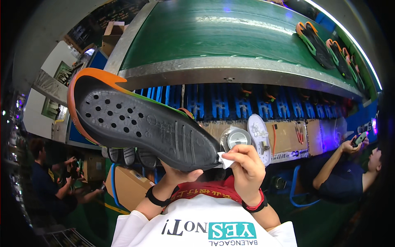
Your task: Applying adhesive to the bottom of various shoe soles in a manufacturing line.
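Observation:
A large black shoe sole (164,131) with an orange and green rim is held up in front of me, its inner side facing up. Round holes dot its heel end, at the left. Beneath the front part, my left hand (181,175) grips it, thumb along the near edge and the other fingers mostly hidden. My right hand (249,166) pinches a small white piece of cloth or paper (226,160) against the toe tip. Just beyond that hand stands a round, clear-sided container with a grey lid (239,137). Next to it lies a white shoe sole (258,136).
A green conveyor belt (177,41) with a metal edge runs across the far side, bearing several black soles (317,45) at right. Blue racks (242,108) fill the space under it. Cardboard (284,138) covers the bench. A person (345,173) sits right; others are at left.

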Demonstrator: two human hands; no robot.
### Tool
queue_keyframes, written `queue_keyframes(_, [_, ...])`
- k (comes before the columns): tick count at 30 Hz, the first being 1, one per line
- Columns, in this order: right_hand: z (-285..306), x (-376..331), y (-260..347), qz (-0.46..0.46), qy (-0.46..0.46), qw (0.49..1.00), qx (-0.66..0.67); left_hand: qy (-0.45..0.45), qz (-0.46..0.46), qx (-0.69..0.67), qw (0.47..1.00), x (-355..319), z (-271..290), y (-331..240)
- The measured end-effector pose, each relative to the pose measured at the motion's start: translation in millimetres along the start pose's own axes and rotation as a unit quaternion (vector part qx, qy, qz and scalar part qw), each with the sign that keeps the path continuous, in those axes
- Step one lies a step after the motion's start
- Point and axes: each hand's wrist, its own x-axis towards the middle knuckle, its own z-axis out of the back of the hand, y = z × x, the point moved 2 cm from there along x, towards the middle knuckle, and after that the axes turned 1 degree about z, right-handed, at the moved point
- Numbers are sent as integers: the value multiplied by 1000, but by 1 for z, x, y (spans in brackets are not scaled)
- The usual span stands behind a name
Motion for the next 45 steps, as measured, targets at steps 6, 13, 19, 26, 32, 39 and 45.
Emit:
queue_keyframes(6, [3, 6, -17, -69, -4, 996, 48, 12, -12, -24, 1000, -7, 2, 9])
queue_keyframes(13, [6, 12, 13, -4, 18, 998, 55, -1, -6, -13, 1000, -1, 2, 7])
queue_keyframes(19, [-8, 21, 29, 79, 73, 994, 11, 3, 1, -58, 998, 10, -4, 0])
queue_keyframes(26, [10, 13, 19, 120, 77, 984, -107, -39, -50, -97, 993, 34, -26, -10])
queue_keyframes(32, [65, 9, -20, -7, -72, 992, -99, 87, 29, -44, 995, 43, -41, 12])
queue_keyframes(39, [171, -29, -90, -188, -288, 936, 79, 285, 103, -273, 913, 93, -126, 10])
queue_keyframes(45, [197, -51, -100, -220, -274, 935, 42, 266, 170, -543, 778, 259, -239, -30])
